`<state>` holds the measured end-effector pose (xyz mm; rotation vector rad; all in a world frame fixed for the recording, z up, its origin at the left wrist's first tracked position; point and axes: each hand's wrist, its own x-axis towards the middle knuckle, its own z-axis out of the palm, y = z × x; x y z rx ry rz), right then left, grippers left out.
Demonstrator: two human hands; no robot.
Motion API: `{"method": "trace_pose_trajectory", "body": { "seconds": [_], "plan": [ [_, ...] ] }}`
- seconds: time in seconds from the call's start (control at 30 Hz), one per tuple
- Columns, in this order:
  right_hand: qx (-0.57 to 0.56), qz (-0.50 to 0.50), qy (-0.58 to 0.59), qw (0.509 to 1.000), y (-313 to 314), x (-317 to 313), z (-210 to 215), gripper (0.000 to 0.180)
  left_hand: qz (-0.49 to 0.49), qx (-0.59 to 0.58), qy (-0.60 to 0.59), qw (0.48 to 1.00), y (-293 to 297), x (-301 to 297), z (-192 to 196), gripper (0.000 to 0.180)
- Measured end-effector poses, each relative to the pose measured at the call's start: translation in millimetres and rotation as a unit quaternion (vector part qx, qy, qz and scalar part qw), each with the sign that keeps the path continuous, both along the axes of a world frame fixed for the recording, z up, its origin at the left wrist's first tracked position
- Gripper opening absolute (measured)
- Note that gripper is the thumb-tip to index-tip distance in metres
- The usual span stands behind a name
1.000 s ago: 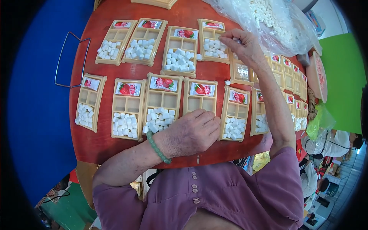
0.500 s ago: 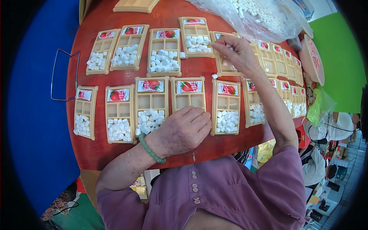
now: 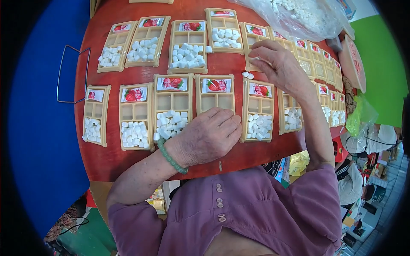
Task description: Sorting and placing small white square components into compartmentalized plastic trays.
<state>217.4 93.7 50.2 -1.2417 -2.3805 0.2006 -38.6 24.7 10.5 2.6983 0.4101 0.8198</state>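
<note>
My left hand (image 3: 209,138), with a green bead bracelet (image 3: 168,157) at the wrist, rests over the near half of a beige divided tray (image 3: 217,101). Its fingers curl down and hide whatever lies beneath them. Over another divided tray (image 3: 251,39), farther off and to the right, hangs my right hand (image 3: 279,64). Its thumb and fingers are bent and spread apart, with no held thing plainly visible. Two loose white marshmallow-like pieces (image 3: 247,75) lie on the red table just below that tray. Each of these trays has a strawberry-printed packet (image 3: 215,85) in its top compartment.
Several similar trays stand in two rows, many with white pieces (image 3: 188,55) in the large compartment. At the far right, a clear plastic bag (image 3: 305,19) holds more pieces. A pale basin (image 3: 353,62) stands at the table's right edge; a bent metal frame (image 3: 70,74) is left.
My right hand has lowered over the far tray and its fingers have parted. Two white pieces now lie below that tray where one lay before. The view has shifted slightly.
</note>
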Motion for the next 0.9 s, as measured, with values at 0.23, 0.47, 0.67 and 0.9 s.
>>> {"method": "trace_pose_trajectory", "body": {
  "seconds": [0.23, 0.47, 0.67, 0.9],
  "plan": [
    [-0.085, 0.022, -0.203, 0.975, -18.0, -27.5, 15.5, 0.024, 0.001, 0.009, -0.005, 1.0, 0.2, 0.2, -1.9, 0.027],
    [-0.081, 0.033, -0.215, 0.973, -16.5, -20.0, 18.0, 0.025, -0.004, 0.005, 0.014, 1.0, 0.5, -1.4, -0.1, 0.029],
    [-0.052, 0.067, -0.21, 0.974, -8.2, -18.3, 11.1, 0.021, -0.003, 0.003, 0.014, 1.0, 1.4, -1.2, -0.3, 0.028],
    [-0.052, -0.001, -0.029, 0.998, 5.2, 8.6, 21.8, 0.017, 0.0, 0.008, 0.001, 1.0, 0.3, -2.2, -1.3, 0.027]
  ]
}}
